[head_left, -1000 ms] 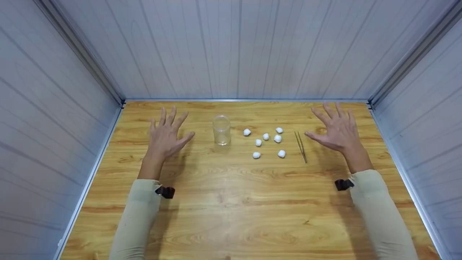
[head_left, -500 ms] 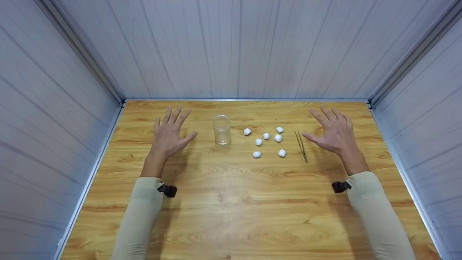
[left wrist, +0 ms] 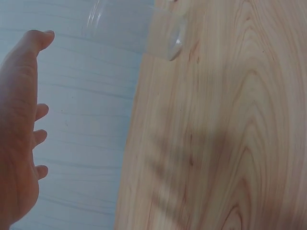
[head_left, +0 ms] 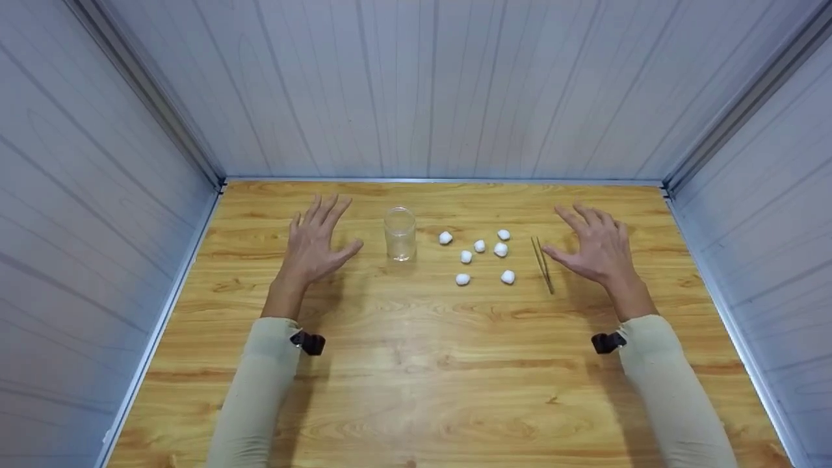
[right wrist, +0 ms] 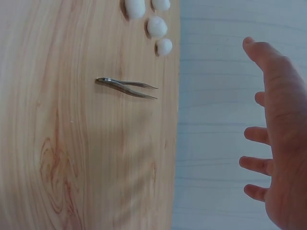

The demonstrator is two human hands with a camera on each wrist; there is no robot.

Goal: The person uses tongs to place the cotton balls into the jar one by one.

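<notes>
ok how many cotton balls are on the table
6 cotton balls, all between the glass jar and the tweezers: back left, back right, middle, front left, front right. Correction: that makes 7.

A wooden table (head_left: 416,390) with a light grain carries everything. Toward its far edge a clear glass jar (head_left: 399,234) stands upright, apparently empty. Just right of it lie six white cotton balls (head_left: 480,246), scattered loosely and apart. Metal tweezers (head_left: 541,263) lie flat further right, near the balls.
</notes>
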